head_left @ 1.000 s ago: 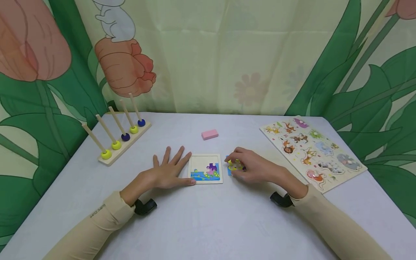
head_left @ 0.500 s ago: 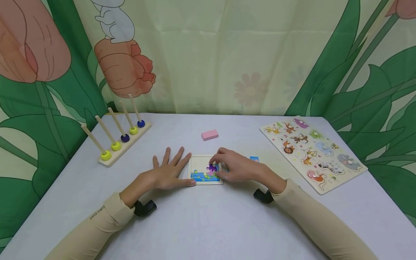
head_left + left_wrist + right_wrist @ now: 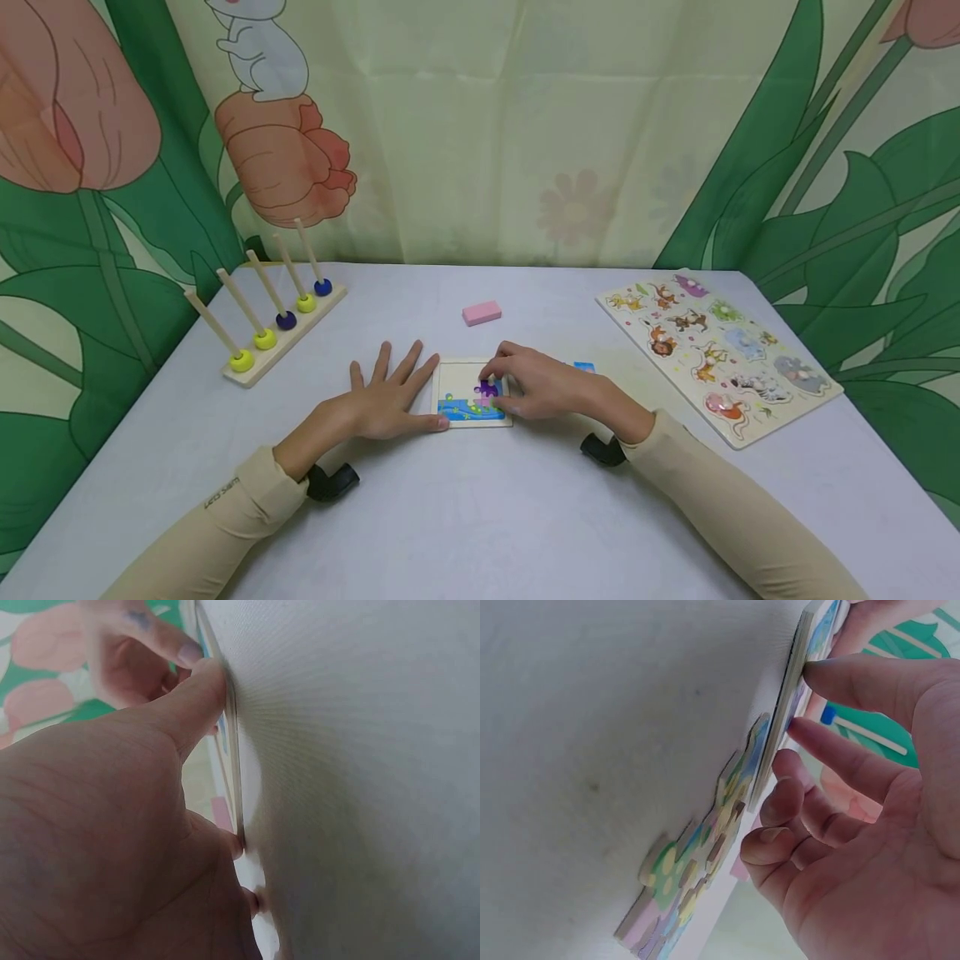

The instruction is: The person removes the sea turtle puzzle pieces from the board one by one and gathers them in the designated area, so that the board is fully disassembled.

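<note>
A small square puzzle board (image 3: 459,375) with a pale wooden rim lies on the table, blue pieces along its bottom. My left hand (image 3: 382,404) rests spread beside it, thumb on the lower left corner and index fingertip at the left edge. Over the board's right side, my right hand (image 3: 536,383) has thumb and index finger at either side of a purple jigsaw piece (image 3: 487,389). In the right wrist view those two fingertips meet the board, and the other fingers are curled. Loose jigsaw pieces (image 3: 697,859) lie just right of the board, mostly behind the right hand in the head view.
A peg stand (image 3: 288,333) with yellow and blue beads stands at the left. Behind the board lies a pink block (image 3: 482,313). A large animal peg puzzle (image 3: 686,333) lies at the right. A printed curtain (image 3: 480,133) hangs behind the white table (image 3: 465,508).
My right hand has moved left from the loose pieces onto the right side of the puzzle board, then stayed there. My left hand has kept its place.
</note>
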Action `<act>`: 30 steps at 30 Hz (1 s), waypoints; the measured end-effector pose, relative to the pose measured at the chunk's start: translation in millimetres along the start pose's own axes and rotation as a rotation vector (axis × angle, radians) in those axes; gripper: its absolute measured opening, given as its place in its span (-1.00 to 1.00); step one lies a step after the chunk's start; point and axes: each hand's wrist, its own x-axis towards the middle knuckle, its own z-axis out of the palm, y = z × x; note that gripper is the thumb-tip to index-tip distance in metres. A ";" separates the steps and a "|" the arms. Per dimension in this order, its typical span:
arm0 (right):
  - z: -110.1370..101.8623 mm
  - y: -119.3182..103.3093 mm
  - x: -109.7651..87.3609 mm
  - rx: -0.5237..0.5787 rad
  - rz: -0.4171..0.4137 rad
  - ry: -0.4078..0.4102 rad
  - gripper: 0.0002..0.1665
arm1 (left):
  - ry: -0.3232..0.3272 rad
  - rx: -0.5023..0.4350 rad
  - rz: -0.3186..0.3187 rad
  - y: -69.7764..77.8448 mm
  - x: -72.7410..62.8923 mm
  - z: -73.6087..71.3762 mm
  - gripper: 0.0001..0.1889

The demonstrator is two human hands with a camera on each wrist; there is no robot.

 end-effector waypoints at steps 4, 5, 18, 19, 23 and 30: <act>1.0 1.1 0.5 -0.014 -0.005 -0.007 -0.57 | -0.002 -0.001 -0.003 0.1 0.6 0.3 0.19; 1.1 1.2 0.5 -0.014 -0.005 -0.008 -0.57 | -0.002 0.000 -0.005 0.1 0.9 0.4 0.19; 1.2 -1.0 -0.1 0.018 0.038 -0.028 -0.56 | -0.002 0.016 -0.011 -0.1 2.7 0.9 0.20; 1.0 -1.1 -0.2 0.020 0.038 -0.028 -0.56 | -0.002 0.016 -0.011 0.3 2.6 0.6 0.20; 1.5 -1.2 -0.6 0.022 0.040 -0.023 -0.56 | -0.006 0.009 -0.010 0.9 2.2 -0.5 0.20; 3.6 -0.2 -0.4 0.026 0.028 -0.004 -0.59 | -0.004 -0.001 -0.016 0.2 1.7 0.4 0.21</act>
